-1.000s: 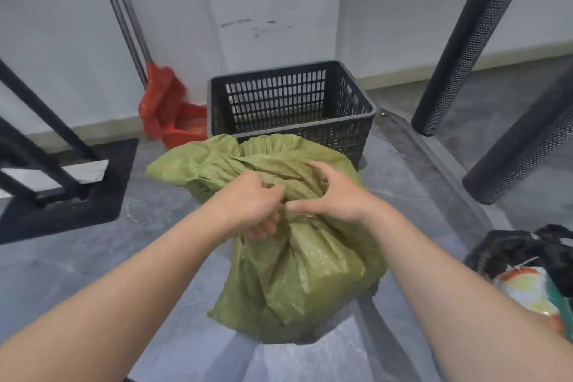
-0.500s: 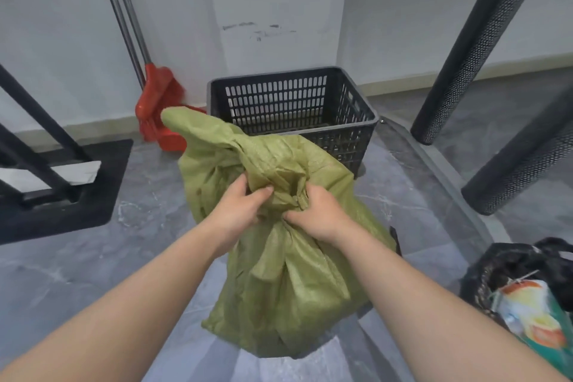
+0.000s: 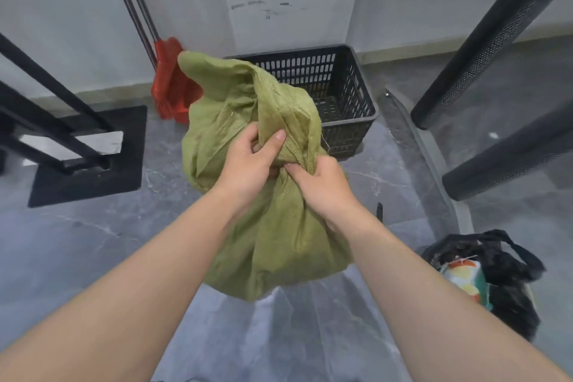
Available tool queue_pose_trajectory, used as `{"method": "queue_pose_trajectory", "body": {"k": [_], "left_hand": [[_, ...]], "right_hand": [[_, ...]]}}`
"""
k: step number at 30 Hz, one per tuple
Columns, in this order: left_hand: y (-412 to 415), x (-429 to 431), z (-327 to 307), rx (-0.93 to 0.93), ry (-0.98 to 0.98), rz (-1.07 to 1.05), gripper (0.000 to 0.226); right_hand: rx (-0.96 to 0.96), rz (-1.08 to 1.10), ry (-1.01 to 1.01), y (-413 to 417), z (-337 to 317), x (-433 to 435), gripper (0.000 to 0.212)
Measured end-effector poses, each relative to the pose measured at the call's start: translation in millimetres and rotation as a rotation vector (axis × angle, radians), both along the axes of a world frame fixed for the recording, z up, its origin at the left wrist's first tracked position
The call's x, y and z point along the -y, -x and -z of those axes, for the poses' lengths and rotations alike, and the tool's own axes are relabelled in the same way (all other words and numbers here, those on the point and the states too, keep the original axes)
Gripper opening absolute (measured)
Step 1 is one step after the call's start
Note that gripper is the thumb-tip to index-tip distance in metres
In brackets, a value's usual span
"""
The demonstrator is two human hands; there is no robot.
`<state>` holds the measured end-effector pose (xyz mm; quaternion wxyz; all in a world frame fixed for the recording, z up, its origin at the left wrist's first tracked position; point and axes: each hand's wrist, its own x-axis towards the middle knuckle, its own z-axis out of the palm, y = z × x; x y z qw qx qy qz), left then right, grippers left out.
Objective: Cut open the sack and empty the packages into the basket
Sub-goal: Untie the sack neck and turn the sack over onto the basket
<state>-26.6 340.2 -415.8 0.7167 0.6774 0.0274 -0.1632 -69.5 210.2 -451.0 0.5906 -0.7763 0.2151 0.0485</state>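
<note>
A green woven sack (image 3: 279,242) stands upright on the grey floor in front of me, bulging below and bunched at the neck. My left hand (image 3: 248,164) grips the gathered neck fabric, thumb up. My right hand (image 3: 319,183) grips the same bunch just to the right. The loose top of the sack flops up to the left. Behind it sits the black slatted plastic basket (image 3: 356,87), its visible part holding nothing. The packages are hidden inside the sack.
A red dustpan (image 3: 170,90) with long handles leans on the wall at the back left. A black metal stand base (image 3: 86,152) lies left. Two dark mesh-covered legs (image 3: 471,59) slant at right. A black plastic bag (image 3: 496,276) with colourful contents sits at lower right.
The sack has been pulled upright and lifted a little, its loose top now flopping up to the left. Both hands have tightened round the neck and moved closer together.
</note>
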Motion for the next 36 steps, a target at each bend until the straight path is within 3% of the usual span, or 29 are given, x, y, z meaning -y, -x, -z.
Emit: {"method": "queue_pose_trajectory", "body": {"k": [4, 10, 13, 17, 19, 25, 30, 36], "left_hand": [[-16, 8, -77, -0.060, -0.061, 0.002, 0.018], [-55, -1, -164, -0.160, -0.124, 0.015, 0.019], [-78, -11, -183, -0.084, -0.187, 0.116, 0.029], [-115, -17, -164, 0.137, -0.412, 0.312, 0.046], [-137, -15, -148, 0.214, -0.540, 0.444, 0.063], [-209, -2, -123, 0.059, -0.498, 0.706, 0.102], [-262, 17, -103, 0.089, -0.689, 0.947, 0.138], [-306, 36, -56, 0.050, -0.851, 1.054, 0.116]], "right_hand": [[-0.009, -0.018, -0.105, -15, -77, 6, 0.022], [-0.215, -0.028, -0.157, -63, -184, 11, 0.040], [-0.337, 0.032, -0.213, -96, -207, 4, 0.039], [-0.537, 0.149, -0.278, -146, -217, 6, 0.046], [-0.644, 0.209, -0.378, -173, -216, 12, 0.038], [-0.880, 0.209, -0.432, -243, -202, 33, 0.039], [-0.995, 0.161, -0.435, -285, -181, 50, 0.046], [-1.059, 0.109, -0.445, -321, -127, 65, 0.045]]}}
